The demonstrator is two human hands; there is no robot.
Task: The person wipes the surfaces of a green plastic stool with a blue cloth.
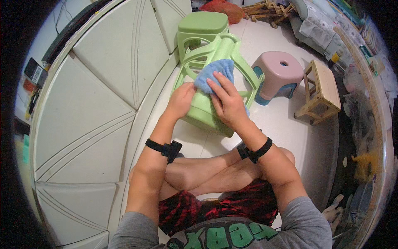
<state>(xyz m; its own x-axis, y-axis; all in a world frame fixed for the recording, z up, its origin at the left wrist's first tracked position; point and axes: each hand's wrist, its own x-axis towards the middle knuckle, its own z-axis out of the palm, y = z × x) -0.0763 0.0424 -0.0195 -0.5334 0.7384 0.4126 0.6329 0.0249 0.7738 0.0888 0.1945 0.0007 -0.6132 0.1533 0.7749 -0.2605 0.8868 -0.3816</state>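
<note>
A light green plastic stool (202,104) lies tipped over in front of my crossed legs, its legs pointing away from me. My left hand (182,99) grips its left side, the fingertips close to the edge of a blue cloth (214,70). With spread fingers, my right hand (228,101) holds that cloth flat against the stool. The cloth covers part of the stool's surface, and a small blue bit of it shows by my right wrist. Both forearms wear black straps with small devices.
Behind the tipped stool stands another green plastic stool (203,23), upright. A pink and blue plastic stool (276,71) and a small wooden stool (325,90) stand to the right. White cabinet doors (93,102) line the left side. A red bag-like object (222,11) lies at the back.
</note>
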